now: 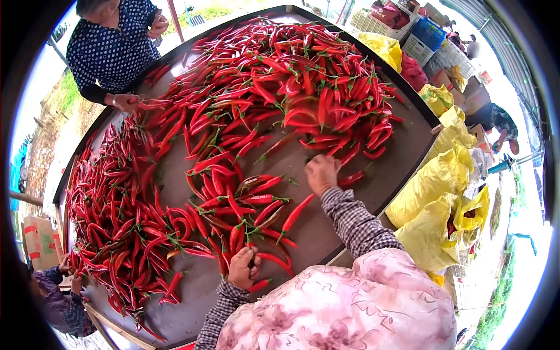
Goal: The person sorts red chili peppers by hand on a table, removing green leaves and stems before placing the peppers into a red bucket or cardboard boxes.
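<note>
In the head view, a bunch of long red chilli peppers with green stems (pixel 248 233) is gripped at the stem ends by the left hand (pixel 243 267), the fingers curled tightly round them. More loose peppers lie fanned out just beyond those fingers. The right hand (pixel 321 173) is stretched further out, knuckles up and fingers bent down onto the dark flat sorting table (pixel 402 151); whether anything is held under them cannot be told. A single red pepper (pixel 352 178) lies just beside that hand's fingers, and a big heap of red peppers (pixel 315 76) is piled beyond them. Yellow plastic sacks (pixel 431 186) stand beside the table edge. A person in a dotted dark blouse (pixel 111 46) is seen at the far end.
</note>
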The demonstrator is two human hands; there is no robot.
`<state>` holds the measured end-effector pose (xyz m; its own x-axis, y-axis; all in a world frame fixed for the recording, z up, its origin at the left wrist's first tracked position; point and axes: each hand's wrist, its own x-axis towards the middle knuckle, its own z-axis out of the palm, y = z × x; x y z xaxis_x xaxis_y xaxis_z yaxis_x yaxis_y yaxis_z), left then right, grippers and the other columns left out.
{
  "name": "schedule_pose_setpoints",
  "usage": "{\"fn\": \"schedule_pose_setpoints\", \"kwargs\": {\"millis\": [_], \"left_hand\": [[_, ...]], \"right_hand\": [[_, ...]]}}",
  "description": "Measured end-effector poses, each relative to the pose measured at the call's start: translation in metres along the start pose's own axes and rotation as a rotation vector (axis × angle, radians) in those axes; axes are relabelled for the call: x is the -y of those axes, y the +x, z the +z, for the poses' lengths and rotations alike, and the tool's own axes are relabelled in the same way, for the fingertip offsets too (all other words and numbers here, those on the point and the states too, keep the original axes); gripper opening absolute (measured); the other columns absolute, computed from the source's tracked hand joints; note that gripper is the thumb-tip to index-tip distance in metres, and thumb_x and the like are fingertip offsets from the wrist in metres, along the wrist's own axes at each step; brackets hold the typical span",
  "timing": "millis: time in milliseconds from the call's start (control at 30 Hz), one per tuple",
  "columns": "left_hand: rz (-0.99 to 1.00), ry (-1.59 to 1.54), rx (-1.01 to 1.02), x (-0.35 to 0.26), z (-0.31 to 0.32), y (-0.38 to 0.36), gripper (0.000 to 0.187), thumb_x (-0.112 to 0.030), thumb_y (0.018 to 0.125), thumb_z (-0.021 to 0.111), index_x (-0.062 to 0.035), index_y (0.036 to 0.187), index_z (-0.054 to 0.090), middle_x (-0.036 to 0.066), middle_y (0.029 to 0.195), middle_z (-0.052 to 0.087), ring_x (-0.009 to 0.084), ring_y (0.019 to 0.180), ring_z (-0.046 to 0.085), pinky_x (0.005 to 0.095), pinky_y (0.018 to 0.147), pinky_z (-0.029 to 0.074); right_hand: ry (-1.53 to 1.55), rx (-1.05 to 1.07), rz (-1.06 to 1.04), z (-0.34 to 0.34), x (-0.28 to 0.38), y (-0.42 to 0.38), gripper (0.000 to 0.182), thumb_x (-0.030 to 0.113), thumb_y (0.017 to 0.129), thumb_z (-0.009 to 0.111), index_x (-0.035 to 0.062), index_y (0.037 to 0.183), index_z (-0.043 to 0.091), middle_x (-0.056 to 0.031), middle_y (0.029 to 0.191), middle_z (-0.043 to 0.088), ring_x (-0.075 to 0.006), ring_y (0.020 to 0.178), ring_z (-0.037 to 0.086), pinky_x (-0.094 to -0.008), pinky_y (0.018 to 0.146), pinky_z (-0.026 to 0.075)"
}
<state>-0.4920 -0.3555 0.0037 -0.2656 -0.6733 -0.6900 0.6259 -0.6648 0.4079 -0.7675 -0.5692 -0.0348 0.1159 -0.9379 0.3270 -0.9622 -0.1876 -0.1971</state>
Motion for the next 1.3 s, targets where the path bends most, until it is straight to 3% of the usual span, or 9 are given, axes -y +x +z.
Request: {"fn": "schedule_pose_setpoints", "kwargs": {"millis": [133,367,467,567,633,800,1067,1200,1300], "left_hand": [[0.069,0.046,-0.024,-0.002,0.019,0.004,0.027,-0.016,0.091,0.051,-0.0114,0.118,0.049,0.002,0.064,0.049,0.0073,0.043,0.038,0.0211,0.037,0.028],[-0.007,-0.032,-0.063,-0.001,0.032,0.017,0.025,-0.036,0.09,0.053,-0.0115,0.096,0.055,-0.004,0.056,0.044,0.0064,0.041,0.034,0.0208,0.037,0.024],[0.14,0.121,-0.094,0.004,0.022,0.016,0.027,-0.035,0.091,0.053,-0.011,0.077,0.052,-0.004,0.055,0.043,0.0062,0.04,0.035,0.0216,0.037,0.024],[0.276,0.542,-0.016,0.021,0.009,0.025,0.027,-0.032,0.09,0.054,-0.0058,0.088,0.058,-0.001,0.059,0.051,0.0105,0.046,0.046,0.0246,0.04,0.034],[0.573,1.033,0.155,0.039,0.007,0.037,0.025,-0.027,0.088,0.056,-0.0052,0.101,0.059,0.005,0.066,0.061,0.0209,0.054,0.058,0.0339,0.049,0.046],[0.653,1.824,0.32,0.025,0.058,0.034,0.025,-0.017,0.083,0.053,-0.014,0.108,0.054,0.014,0.076,0.065,0.0334,0.066,0.063,0.0442,0.054,0.048],[0.365,1.922,-0.297,-0.001,0.012,0.024,0.027,-0.021,0.082,0.053,-0.0117,0.107,0.049,0.02,0.07,0.062,0.0383,0.067,0.061,0.0505,0.058,0.047],[0.326,1.893,-0.644,-0.017,-0.047,0.003,0.031,-0.019,0.079,0.056,-0.0135,0.109,0.053,0.017,0.067,0.063,0.0348,0.063,0.063,0.0483,0.056,0.049],[0.316,1.808,-0.834,-0.027,-0.09,-0.012,0.026,-0.024,0.085,0.053,-0.013,0.108,0.054,0.02,0.072,0.063,0.0378,0.067,0.062,0.0488,0.06,0.048]], "right_hand": [[0.325,0.051,-0.312,-0.03,0.075,-0.051,0.008,0.023,0.072,0.06,0.0155,0.071,0.058,-0.0011,0.085,0.058,-0.0225,0.086,0.052,-0.0411,0.079,0.032],[0.934,0.443,-0.606,-0.068,0.123,-0.096,0.014,0.014,0.077,0.063,0.0116,0.09,0.064,-0.0058,0.095,0.057,-0.0249,0.096,0.053,-0.04,0.086,0.04],[0.791,0.276,-0.636,-0.061,0.063,-0.051,0.016,0.014,0.078,0.062,0.0108,0.094,0.063,-0.0078,0.095,0.058,-0.0261,0.089,0.057,-0.0385,0.08,0.045],[-0.044,0.11,0.178,-0.072,-0.016,0.011,0.046,0.046,0.079,0.059,0.0189,0.116,0.053,-0.0081,0.129,0.038,-0.0319,0.119,0.034,-0.0512,0.092,0.032],[0.074,0.079,0.424,-0.05,-0.07,0.03,0.058,0.055,0.075,0.058,0.0263,0.125,0.049,-0.0086,0.144,0.023,-0.0382,0.131,0.019,-0.0601,0.102,0.015],[-0.073,0.41,0.411,-0.033,-0.035,0.03,0.066,0.06,0.08,0.045,0.0239,0.134,0.038,-0.0087,0.147,0.02,-0.0379,0.134,0.016,-0.0673,0.102,0.004],[0.219,0.715,-0.221,-0.03,0.088,-0.042,0.081,0.059,0.081,0.047,0.0073,0.139,0.025,-0.0142,0.146,0.02,-0.0418,0.134,0.012,-0.0577,0.106,0.01],[0.776,0.727,-0.488,-0.061,0.087,0.005,0.048,0.038,0.08,0.062,0.0052,0.115,0.055,-0.017,0.119,0.052,-0.0313,0.112,0.05,-0.04,0.093,0.043],[0.631,0.175,-0.514,-0.072,0.057,0.086,0.02,0.018,0.068,0.067,0.0042,0.082,0.061,-0.0122,0.08,0.058,-0.0282,0.079,0.057,-0.0376,0.07,0.047]]}}
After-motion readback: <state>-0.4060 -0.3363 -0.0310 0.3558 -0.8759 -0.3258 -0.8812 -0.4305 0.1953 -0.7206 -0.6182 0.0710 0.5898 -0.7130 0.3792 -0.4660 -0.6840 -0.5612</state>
